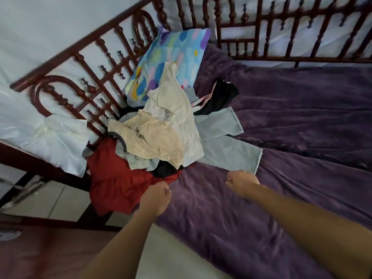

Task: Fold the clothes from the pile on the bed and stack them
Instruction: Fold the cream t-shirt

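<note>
**Fists at pile edge**

Fingers curled on both. L hand (156, 198) at hem of crumpled red cotton garment (112, 178); R hand (242, 182) just below pale blue denim jeans (227, 152). Gripping cloth? Can't tell. Heaped clothes pile (161, 141) lies beyond knuckles, on purple plush blanket (302, 117).

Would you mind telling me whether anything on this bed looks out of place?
Yes: the crumpled red cloth garment at the near-left of the clothes pile droops over the edge of the purple-blanketed bed toward the floor, so it may slide off.
</note>
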`<state>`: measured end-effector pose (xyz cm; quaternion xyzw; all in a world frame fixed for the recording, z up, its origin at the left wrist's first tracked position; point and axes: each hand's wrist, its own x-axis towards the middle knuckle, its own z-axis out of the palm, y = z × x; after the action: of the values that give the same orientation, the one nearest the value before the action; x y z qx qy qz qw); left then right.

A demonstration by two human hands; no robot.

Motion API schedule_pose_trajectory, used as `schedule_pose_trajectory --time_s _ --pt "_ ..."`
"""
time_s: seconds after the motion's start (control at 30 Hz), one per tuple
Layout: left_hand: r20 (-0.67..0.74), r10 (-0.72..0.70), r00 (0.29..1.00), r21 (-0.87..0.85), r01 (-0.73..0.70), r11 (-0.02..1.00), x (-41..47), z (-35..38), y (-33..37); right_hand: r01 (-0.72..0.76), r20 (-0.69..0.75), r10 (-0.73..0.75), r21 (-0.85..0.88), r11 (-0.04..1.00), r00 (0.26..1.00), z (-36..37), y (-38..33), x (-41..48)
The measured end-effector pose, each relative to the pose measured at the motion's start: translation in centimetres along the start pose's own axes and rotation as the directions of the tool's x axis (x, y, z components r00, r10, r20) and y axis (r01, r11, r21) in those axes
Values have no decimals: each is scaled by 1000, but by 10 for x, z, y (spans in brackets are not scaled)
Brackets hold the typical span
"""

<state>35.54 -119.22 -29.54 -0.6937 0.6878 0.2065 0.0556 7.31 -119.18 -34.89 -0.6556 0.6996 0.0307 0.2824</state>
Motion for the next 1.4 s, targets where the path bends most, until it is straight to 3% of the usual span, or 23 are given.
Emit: schedule_pose_trajectory --time_s 0.33,0.6,0.77,0.93,1.07,1.13,1.2,1.3,1.33,1.4 --pt "89 -21 996 16 20 1000 118 -34 -92 -22 60 21 6 1000 998 1 -106 114" --pt "164 156 974 128 -177 976 276 -59 -184 -159 97 153 54 986 983 30 -205 223" --pt "179 281 943 294 -324 899 340 -57 -220 -236 128 225 75 969 966 59 -254 286" --pt "205 363 909 395 -416 819 374 -35 -246 -263 -6 264 80 961 964 79 -277 325" --pt "241 492 836 372 -548 749 397 -44 -263 -446 -72 461 162 880 884 71 -263 320" --pt "244 541 805 356 -593 722 408 -56 -275 -467 -132 485 146 872 865 68 -259 315" --pt "270 558 785 370 -620 692 417 -67 -287 -343 -283 380 171 924 881 69 -272 313" --pt "219 540 813 409 -579 705 432 -83 -303 85 -446 1 173 981 895 75 -321 316" --pt "168 535 828 425 -550 719 439 -88 -310 193 -425 -101 178 965 899 79 -341 319" --pt "92 512 854 450 -494 744 451 -98 -323 218 -228 -169 213 952 959 90 -377 330"
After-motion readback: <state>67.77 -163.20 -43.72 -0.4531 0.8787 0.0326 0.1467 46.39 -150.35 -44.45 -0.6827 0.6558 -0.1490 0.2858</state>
